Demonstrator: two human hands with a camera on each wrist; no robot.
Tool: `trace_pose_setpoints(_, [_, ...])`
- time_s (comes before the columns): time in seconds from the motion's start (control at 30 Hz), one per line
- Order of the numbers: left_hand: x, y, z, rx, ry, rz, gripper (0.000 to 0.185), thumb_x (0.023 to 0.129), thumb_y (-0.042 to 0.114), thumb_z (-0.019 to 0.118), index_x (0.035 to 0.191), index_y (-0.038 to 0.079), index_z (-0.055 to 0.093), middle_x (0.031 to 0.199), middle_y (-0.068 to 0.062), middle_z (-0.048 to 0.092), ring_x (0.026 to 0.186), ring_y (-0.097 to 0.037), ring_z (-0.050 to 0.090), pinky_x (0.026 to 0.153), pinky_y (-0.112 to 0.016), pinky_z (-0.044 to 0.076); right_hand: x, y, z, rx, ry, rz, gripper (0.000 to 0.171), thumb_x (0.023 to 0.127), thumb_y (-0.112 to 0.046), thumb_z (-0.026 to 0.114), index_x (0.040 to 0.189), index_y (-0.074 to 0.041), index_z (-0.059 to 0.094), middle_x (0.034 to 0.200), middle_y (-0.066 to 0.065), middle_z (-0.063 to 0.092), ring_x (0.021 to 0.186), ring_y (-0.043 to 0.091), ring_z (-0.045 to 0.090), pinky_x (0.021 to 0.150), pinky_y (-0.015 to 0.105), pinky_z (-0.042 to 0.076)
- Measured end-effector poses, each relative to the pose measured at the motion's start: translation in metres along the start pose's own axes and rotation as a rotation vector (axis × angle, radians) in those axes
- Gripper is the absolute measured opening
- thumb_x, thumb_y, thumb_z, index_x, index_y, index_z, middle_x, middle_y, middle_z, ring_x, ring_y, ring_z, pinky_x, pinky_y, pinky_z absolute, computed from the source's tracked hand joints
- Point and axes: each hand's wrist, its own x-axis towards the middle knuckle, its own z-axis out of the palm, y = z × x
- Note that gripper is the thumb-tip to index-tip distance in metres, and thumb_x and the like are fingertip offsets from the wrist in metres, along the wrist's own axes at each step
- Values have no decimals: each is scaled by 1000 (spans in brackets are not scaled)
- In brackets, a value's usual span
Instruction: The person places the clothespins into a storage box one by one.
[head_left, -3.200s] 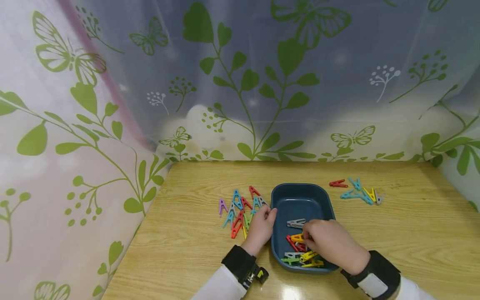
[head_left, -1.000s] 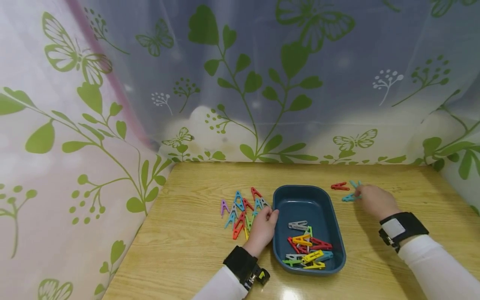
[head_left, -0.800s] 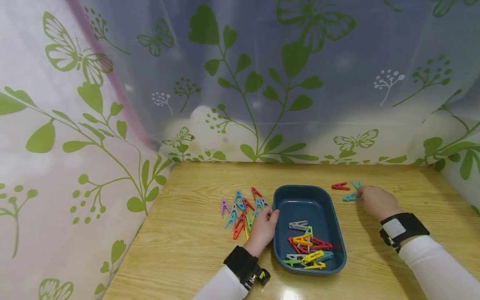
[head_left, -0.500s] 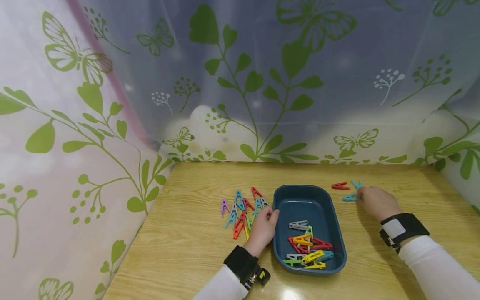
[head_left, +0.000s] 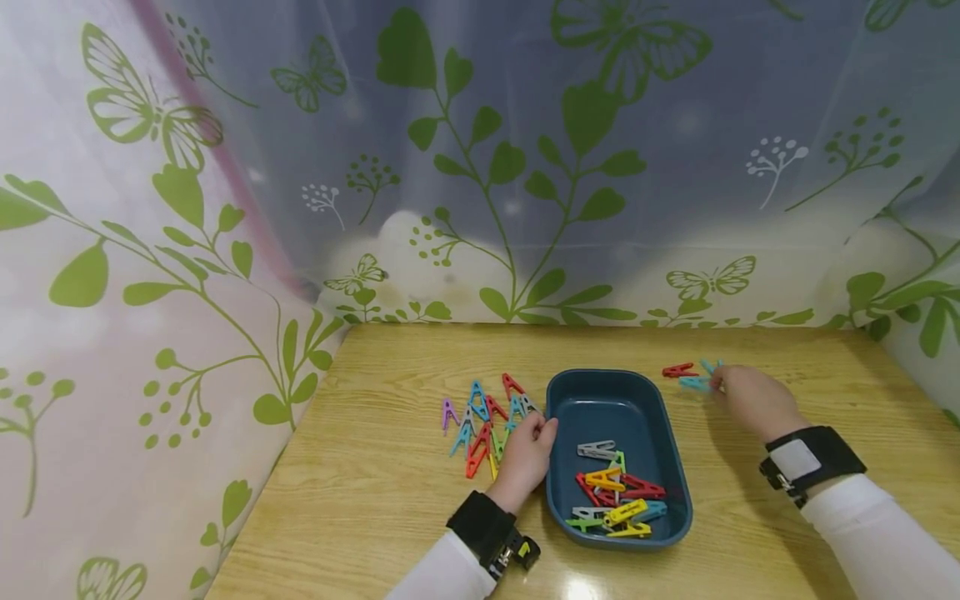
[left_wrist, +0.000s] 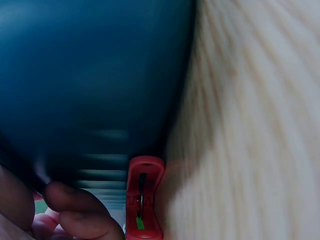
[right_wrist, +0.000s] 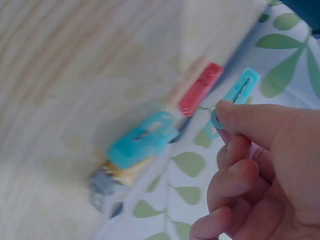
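Note:
My right hand (head_left: 757, 404) pinches a light-blue clothespin (right_wrist: 243, 86) between thumb and fingers, lifted over the back right of the table. Beyond it lie a red clothespin (head_left: 678, 370) and another light-blue clothespin (head_left: 710, 365). In the right wrist view, yellow and grey clothespins (right_wrist: 102, 187) show blurred beside the blue one. My left hand (head_left: 522, 460) grips the left rim of a dark blue plastic tub (head_left: 607, 410), fingers curled at its edge. Several clothespins, among them an orange one (head_left: 604, 479) and a yellow one (head_left: 626, 512), lie in the tub's near half.
Left of the tub, a loose group of clothespins, including a purple one (head_left: 449, 412) and a red one (head_left: 477, 452), spreads over the wooden table (head_left: 360, 483). A leaf-patterned curtain (head_left: 465, 167) stands along the table's back and left sides.
My right hand has gone from over the tub to the right-hand clothespins, and has now raised a light-blue one slightly. My left hand stays at the tub's rim.

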Motion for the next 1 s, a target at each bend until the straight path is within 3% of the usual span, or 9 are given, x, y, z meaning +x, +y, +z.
trace_pose_setpoints(0.2, [-1,1,0,-3,3,19,33,110,23,51,81,12,41,67,3,32,54,-12,36,54,-24,27,-5,-26,-15,-6,74,-55,19,95,-10,72,102,8,70,69,6,65,54,13,51,51,32,41])
trace_pose_setpoints(0.53, [-1,2,0,-1,11,5,32,109,24,52,81,12,43,67,3,34,55,-12,38,55,-24,28,-27,-82,-29,24,170,-127,15,93,-11,76,98,1,70,67,0,54,55,11,45,51,26,35])
trace_pose_setpoints(0.73, [-1,2,0,8,16,10,32,109,24,52,82,11,43,67,3,34,56,-12,38,54,-24,28,-40,-109,-25,26,139,-171,12,90,-13,79,95,-5,71,74,-3,59,58,6,46,54,25,39])
trace_pose_setpoints(1.0, [-1,1,0,13,19,5,32,109,24,52,82,11,44,68,3,35,57,-11,39,55,-24,29,-57,-134,-14,52,17,-237,10,90,-17,80,92,-14,71,75,-9,56,59,3,41,55,23,37])
